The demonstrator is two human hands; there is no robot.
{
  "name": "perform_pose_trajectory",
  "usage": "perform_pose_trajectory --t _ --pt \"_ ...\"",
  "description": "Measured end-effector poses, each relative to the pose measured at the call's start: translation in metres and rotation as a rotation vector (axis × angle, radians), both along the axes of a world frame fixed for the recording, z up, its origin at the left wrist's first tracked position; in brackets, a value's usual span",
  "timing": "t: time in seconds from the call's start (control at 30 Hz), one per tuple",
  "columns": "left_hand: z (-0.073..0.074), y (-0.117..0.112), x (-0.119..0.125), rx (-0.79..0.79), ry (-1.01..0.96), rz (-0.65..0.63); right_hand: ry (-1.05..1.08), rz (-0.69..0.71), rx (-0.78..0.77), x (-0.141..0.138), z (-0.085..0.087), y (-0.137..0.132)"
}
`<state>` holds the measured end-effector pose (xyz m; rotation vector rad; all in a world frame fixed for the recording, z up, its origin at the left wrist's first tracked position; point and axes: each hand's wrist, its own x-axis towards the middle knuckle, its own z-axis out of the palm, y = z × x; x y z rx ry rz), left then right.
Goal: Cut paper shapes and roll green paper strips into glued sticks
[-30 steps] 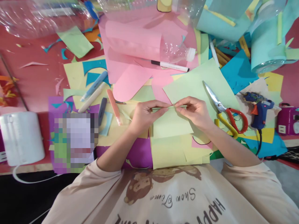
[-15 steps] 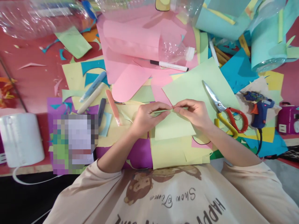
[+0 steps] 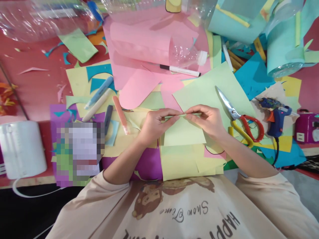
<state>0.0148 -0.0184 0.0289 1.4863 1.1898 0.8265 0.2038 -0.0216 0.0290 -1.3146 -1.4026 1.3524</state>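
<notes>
Fingers (image 3: 173,112) of the left hand (image 3: 156,125) and the right hand (image 3: 209,120) meet almost tip to tip, thumbs against index fingers, both gripping the far edge of a light green sheet (image 3: 184,133). That sheet sits at the centre of the work, in front of the person's chest, its loose part spreading toward six o'clock over pale yellow paper (image 3: 185,162). Its far edge looks turned or doubled over between the tips, though whether it is a fold or a roll I cannot tell.

To handle this edge well, I would keep both pinches equally firm and the edge running straight from nine to three o'clock, so that neither side creeps ahead. Working outward from the middle in small presses should keep the strip even; squeezing too hard at one spot could kink it. Letting the loose part lie flat would help show any slant. The scissors (image 3: 233,113), between two and three o'clock, are clear of the right fingertips.

Compared with half a second ago, the fingertips stand slightly less overlapped, and the sheet's near edge lies more level, its corner toward four o'clock shifted a little toward nine. The scissors, the pink-wrapped bottle (image 3: 142,43) at eleven o'clock and the glue gun (image 3: 277,121) at three keep their places.
</notes>
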Motion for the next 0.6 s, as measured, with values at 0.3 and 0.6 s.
perform_pose_trajectory --t 0.3,0.6 --pt "0.0006 0.0009 -0.0006 0.021 0.061 0.004 -0.027 0.027 0.060 -0.0002 0.0015 0.0008" --pt "-0.0005 -0.0003 -0.0003 0.124 0.072 0.020 0.030 0.049 -0.032 0.0008 0.0013 0.0012"
